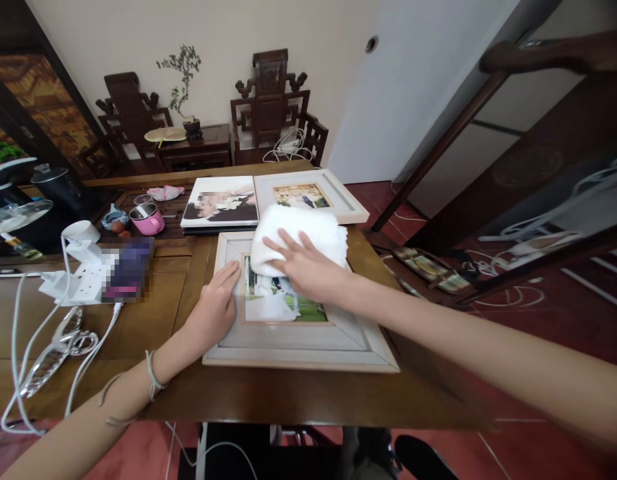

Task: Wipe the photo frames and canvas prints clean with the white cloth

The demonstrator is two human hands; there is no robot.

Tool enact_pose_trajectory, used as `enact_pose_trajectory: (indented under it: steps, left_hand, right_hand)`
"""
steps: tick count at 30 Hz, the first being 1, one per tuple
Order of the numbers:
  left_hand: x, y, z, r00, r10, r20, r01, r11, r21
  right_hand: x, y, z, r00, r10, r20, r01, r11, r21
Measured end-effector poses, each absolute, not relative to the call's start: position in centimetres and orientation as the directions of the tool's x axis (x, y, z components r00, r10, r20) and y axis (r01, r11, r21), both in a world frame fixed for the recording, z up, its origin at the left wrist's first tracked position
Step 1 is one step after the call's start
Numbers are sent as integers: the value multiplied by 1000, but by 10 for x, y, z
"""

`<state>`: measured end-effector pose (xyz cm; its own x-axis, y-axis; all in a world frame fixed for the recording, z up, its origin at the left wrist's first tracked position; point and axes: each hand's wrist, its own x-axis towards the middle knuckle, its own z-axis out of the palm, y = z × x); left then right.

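Observation:
On the table lies a pale picture frame (293, 357) around a photo with green grass. My left hand (215, 303) rests on the left side of this frame, fingers stretched out and close together, holding nothing. A thick white cloth (301, 223) covers the upper part of the photo and the frame's far edge. My right hand (308, 267) lies palm down on the cloth with its fingers spread, pressing it against the frame rather than wrapping round it. Behind are a second pale frame (355, 200) and a white-edged photo panel (221, 218).
To the left are a white power strip (88, 280) with cables, a blurred-out phone-like object (131, 267), a clear hair claw clip (53, 363) and a pink cup (147, 220). A dark kettle (58, 193) stands farther back. The table's front edge (308, 423) is near me.

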<state>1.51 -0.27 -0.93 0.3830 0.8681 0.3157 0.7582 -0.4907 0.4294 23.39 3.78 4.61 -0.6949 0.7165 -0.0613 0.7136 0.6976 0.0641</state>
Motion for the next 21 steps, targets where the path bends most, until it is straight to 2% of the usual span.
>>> enact_pose_trajectory:
  steps: [3, 5, 8, 11, 13, 17, 21]
  left_hand:
    - [15, -3, -9, 376, 872, 313, 756, -484, 441]
    - [15, -2, -9, 377, 871, 313, 758, -485, 436]
    - [15, -2, -9, 397, 859, 323, 757, -506, 414]
    - [15, -2, -9, 396, 855, 334, 755, -510, 412]
    - [15, -2, -9, 389, 855, 343, 752, -510, 418]
    - [15, -2, -9, 389, 858, 334, 747, -506, 430]
    - [16, -4, -6, 374, 883, 283, 758, -467, 455]
  right_hand:
    - [230, 40, 47, -734, 673, -91, 668, 740, 79]
    - [229, 25, 53, -769, 624, -139, 625, 779, 40]
    - [234, -8, 70, -802, 549, -235, 584, 803, -121]
    - [241, -38, 90, -799, 478, -365, 587, 754, -297]
    - [243, -53, 98, -800, 440, -407, 583, 731, -355]
    - [237, -69, 91, -820, 443, -363, 562, 745, -360]
    - [230, -54, 73, -787, 539, -300, 614, 728, -305]
